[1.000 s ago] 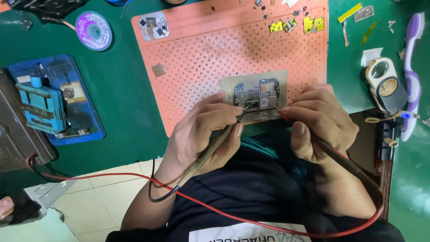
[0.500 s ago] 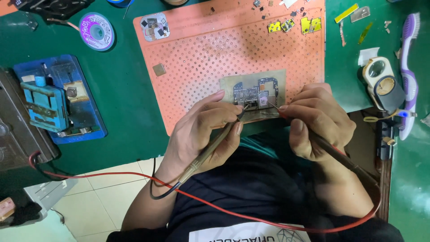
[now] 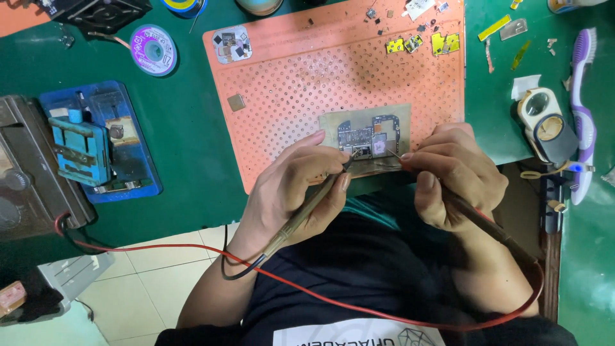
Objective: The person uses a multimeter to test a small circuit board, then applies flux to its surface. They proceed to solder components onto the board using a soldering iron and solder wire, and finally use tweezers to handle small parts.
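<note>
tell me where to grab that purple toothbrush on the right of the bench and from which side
Take the purple toothbrush by its long handle, near the middle, fingers coming down from above across its narrow width. It lies flat on the green mat, running away from the person, with the small lidded box close on its left, so the right-hand side probably gives more room.

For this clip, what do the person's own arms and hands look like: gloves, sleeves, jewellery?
Both hands are bare: left hand, right hand. No gloves, rings or watch show. The forearms are uncovered as far as the frame shows, with no sleeve reaching them. The person wears a dark top with a white printed patch at the bottom edge.
</note>
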